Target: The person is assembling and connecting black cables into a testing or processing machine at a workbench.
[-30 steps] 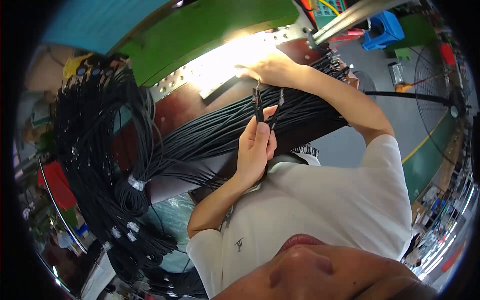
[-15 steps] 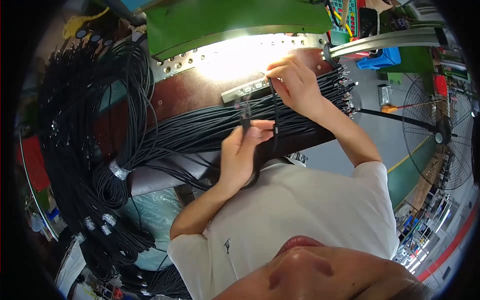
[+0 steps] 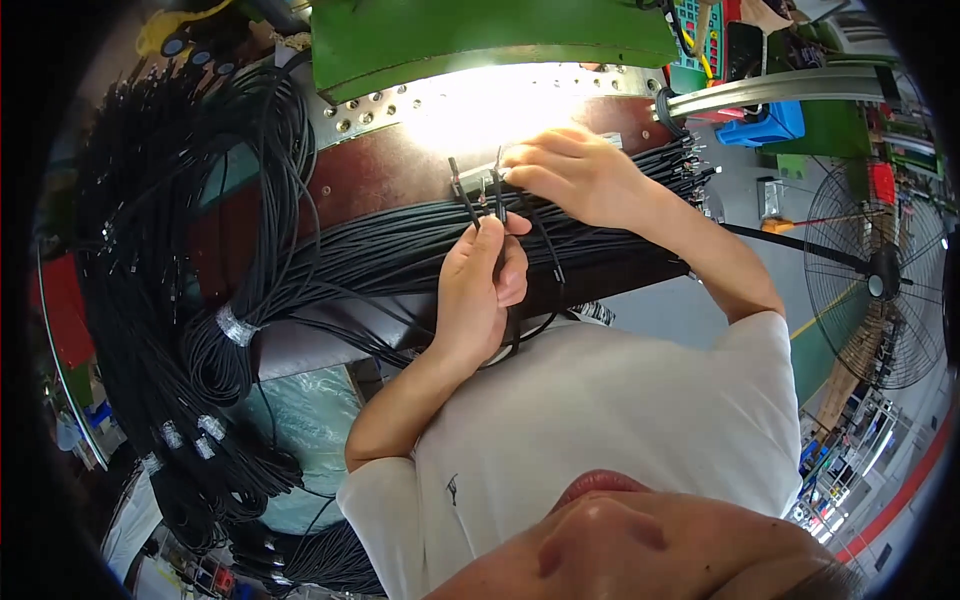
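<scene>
My left hand (image 3: 474, 285) is closed around black cable ends, the thumb pressing on them. A dark cable end (image 3: 468, 195) slants up from its grip, with thin wire ends beside it. My right hand (image 3: 585, 182) has its fingertips closed at the upper tips of these ends; exactly what is pinched there is hard to make out. Behind the fingers lies a grey metal bar (image 3: 611, 139), mostly covered by my hands. Under both hands runs a thick bundle of black cables (image 3: 375, 245) along the brown bench (image 3: 370, 170). One loose cable (image 3: 545, 235) hangs below my right hand.
A green machine housing (image 3: 490, 35) with a bright light stands at the far side. Coiled black cables (image 3: 150, 250) hang at the left, some bound with shiny wrap (image 3: 236, 327). At the right are a metal rail (image 3: 770, 92), a blue bin (image 3: 762, 125) and a fan (image 3: 880, 285).
My right hand has moved left, from the far end of the metal bar to the cable ends at my left hand. The loose cable now hangs slanted below it.
</scene>
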### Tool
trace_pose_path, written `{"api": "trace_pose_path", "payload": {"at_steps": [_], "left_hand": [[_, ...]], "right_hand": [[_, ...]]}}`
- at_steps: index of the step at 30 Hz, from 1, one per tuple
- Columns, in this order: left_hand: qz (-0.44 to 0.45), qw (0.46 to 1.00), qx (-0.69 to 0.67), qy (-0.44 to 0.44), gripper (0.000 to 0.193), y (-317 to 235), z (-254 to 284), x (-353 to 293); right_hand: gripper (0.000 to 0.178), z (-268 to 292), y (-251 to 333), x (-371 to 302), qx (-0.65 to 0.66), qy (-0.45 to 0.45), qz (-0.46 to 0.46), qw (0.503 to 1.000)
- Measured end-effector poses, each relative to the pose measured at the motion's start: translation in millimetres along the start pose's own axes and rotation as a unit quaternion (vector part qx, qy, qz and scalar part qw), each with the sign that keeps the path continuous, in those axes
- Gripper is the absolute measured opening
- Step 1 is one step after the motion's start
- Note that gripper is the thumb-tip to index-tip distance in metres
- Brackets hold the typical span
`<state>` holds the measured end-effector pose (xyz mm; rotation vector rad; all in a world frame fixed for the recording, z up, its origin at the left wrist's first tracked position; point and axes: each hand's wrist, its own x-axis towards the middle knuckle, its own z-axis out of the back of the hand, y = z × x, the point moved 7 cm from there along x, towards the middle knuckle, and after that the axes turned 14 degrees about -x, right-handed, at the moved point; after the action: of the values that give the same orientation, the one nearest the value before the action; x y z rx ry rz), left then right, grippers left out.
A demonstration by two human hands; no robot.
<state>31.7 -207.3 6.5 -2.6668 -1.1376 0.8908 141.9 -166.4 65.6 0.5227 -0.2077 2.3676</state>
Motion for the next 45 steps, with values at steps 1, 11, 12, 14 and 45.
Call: {"api": "trace_pose_path", "payload": {"at_steps": [1,11,12,14,45], "left_hand": [[0.003,1.0,0.004,0.005,0.029,1,1,0],[-0.066,0.976,0.208,0.018,0.035,-29,-9,-12],[-0.034,0.989,0.139,0.037,0.034,-22,-12,-11],[0.022,0.995,0.087,0.054,0.033,-10,-22,-6],[-0.262,0.657,0.704,0.071,0.041,-76,-80,35]], "right_hand": [[0.017,11,-3,-2,-0.065,-0.059,-0.032,0.996],[0.015,-14,-22,-34,0.116,-0.04,-0.289,0.949],[0.016,-22,-24,-36,0.135,-0.015,-0.306,0.942],[0.015,-20,-25,-34,0.14,-0.007,-0.304,0.942],[0.016,-2,-53,-82,0.137,-0.028,-0.338,0.931]]}}
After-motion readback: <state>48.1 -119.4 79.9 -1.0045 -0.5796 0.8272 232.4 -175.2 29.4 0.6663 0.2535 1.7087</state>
